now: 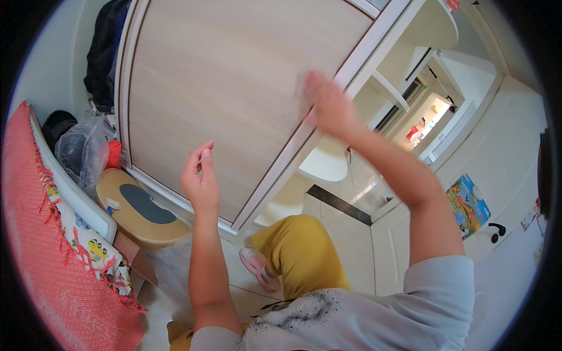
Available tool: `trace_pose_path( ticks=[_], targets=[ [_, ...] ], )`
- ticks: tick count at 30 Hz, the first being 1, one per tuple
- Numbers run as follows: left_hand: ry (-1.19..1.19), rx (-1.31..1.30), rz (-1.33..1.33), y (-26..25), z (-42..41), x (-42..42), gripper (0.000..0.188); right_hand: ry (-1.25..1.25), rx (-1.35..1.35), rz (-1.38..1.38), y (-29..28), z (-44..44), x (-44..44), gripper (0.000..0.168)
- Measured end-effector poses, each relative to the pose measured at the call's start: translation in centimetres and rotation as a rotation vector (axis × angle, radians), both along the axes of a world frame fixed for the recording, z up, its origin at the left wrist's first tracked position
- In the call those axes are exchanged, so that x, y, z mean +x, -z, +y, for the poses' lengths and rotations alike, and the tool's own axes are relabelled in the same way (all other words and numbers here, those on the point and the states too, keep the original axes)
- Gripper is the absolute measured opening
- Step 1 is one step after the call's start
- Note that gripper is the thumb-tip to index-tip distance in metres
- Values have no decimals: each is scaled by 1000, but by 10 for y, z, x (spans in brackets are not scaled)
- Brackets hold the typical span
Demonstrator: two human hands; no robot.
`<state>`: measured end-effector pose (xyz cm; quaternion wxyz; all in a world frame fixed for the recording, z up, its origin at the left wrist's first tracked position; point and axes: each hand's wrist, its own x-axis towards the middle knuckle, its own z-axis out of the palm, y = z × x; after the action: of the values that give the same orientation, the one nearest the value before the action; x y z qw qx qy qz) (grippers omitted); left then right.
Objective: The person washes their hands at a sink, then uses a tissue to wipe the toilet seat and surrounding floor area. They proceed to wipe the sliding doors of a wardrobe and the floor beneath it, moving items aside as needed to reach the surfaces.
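Observation:
A wood-grain wardrobe sliding door (228,79) with a pale frame fills the space before me. My right hand (329,105) is blurred over the door's right frame edge (281,158). Whether it touches or grips the frame cannot be told, and its fingers are unclear. Lower and to the left, my left hand (201,175) is raised in front of the door panel. Its fingers are loosely curled, with a small gap by the thumb and nothing visible in it.
At left stand a bed with a coral fringed blanket (57,245), a tan oval stool-like object (140,210) and plastic-wrapped items (81,149). Dark clothes (105,57) hang beyond the door's left edge. Rounded white shelves (325,162) and a white door (404,250) with a black handle (496,231) are on the right.

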<state>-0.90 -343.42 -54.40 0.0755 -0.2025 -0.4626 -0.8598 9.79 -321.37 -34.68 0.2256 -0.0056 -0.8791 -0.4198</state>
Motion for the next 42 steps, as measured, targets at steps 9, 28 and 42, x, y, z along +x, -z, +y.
trace_pose_path(
  ticks=[9, 28, 42],
  targets=[
    [32, 29, 87, -9, 32, 18, 19, 108, 440, 314, -120, 0, 16, 62],
    [113, -57, 77, 9, 75, 27, 18, -176, -80, -31, -45, 12, 21, 21],
    [126, -75, 69, 7, 77, 34, 19, 257, -303, -239, -32, -18, -10, 8]
  ],
)
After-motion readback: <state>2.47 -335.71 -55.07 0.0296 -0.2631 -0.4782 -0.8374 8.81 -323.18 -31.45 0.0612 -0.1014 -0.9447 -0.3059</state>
